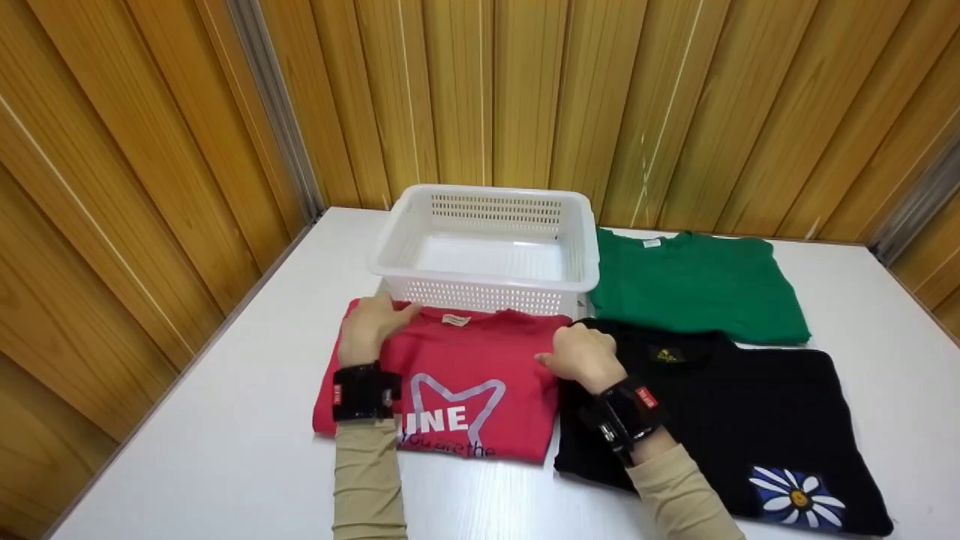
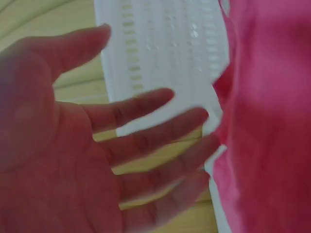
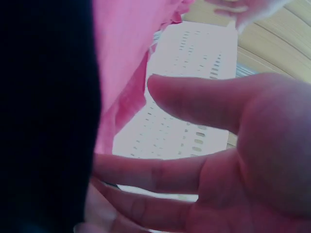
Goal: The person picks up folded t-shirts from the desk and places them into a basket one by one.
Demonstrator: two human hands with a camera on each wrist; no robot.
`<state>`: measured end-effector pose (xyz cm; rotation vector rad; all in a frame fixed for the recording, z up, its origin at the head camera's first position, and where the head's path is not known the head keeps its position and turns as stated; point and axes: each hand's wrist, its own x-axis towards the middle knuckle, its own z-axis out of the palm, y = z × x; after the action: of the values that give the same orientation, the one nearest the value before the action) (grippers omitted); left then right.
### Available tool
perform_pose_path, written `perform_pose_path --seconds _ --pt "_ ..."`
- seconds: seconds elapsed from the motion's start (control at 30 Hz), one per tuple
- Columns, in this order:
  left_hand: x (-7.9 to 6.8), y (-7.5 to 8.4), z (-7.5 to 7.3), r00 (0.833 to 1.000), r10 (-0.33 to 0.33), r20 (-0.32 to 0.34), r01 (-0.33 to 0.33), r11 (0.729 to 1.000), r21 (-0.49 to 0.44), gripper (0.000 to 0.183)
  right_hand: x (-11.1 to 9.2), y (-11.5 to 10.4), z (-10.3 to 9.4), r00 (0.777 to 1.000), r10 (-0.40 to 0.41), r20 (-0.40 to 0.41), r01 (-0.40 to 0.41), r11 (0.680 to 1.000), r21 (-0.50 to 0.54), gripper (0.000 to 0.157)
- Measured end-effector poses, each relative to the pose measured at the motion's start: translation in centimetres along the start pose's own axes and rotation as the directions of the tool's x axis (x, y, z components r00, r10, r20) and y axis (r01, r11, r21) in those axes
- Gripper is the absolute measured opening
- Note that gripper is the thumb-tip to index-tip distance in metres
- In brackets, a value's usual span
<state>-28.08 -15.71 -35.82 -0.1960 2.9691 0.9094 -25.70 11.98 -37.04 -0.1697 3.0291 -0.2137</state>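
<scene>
A folded red T-shirt (image 1: 480, 360) with a star outline and white lettering lies in front of the white basket (image 1: 487, 285). Over its upper left corner is my left hand (image 1: 369, 324); in the left wrist view its fingers (image 2: 150, 138) are spread, tips by the red cloth. My right hand (image 1: 586, 354) is at the shirt's upper right corner, beside the folded black T-shirt (image 1: 720, 405) with a daisy print. The right wrist view shows its thumb (image 3: 194, 97) apart from extended fingers, whose tips meet the edge of the black cloth. Neither hand grips cloth.
A folded green T-shirt (image 1: 697, 289) lies to the right of the basket, behind the black one. The basket holds no clothes. Everything rests on a white table (image 1: 225, 420), with wood-patterned walls (image 1: 525, 97) at its back and left.
</scene>
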Motion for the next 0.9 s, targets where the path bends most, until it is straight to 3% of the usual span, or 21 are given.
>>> perform_pose_path --seconds 0.13,0.3,0.43,0.67,0.9 --pt "-0.1 -1.6 -0.4 0.996 -0.089 -0.015 0.089 0.995 0.045 0.057 0.2 -0.4 0.8 0.998 0.059 -0.013 -0.059 0.998 -0.008 0.049" --pt "-0.3 -2.7 -0.8 0.987 -0.161 -0.027 0.162 0.984 0.072 0.058 0.3 -0.9 1.6 0.991 0.109 -0.080 -0.107 0.994 0.039 0.047" --pt "-0.5 -3.4 -0.7 0.984 -0.175 -0.021 0.176 0.979 0.101 0.056 0.2 -1.3 1.8 0.989 0.108 -0.097 -0.103 0.993 0.054 0.044" --pt "-0.5 -4.0 -0.3 0.978 -0.204 0.050 0.196 0.971 0.137 0.048 0.1 -1.7 2.2 0.989 0.120 -0.086 -0.121 0.993 -0.002 0.043" --pt "-0.4 -4.0 0.1 0.980 -0.191 0.052 0.186 0.978 0.092 0.038 0.1 -1.5 2.2 0.994 0.108 -0.027 -0.108 0.994 0.033 0.033"
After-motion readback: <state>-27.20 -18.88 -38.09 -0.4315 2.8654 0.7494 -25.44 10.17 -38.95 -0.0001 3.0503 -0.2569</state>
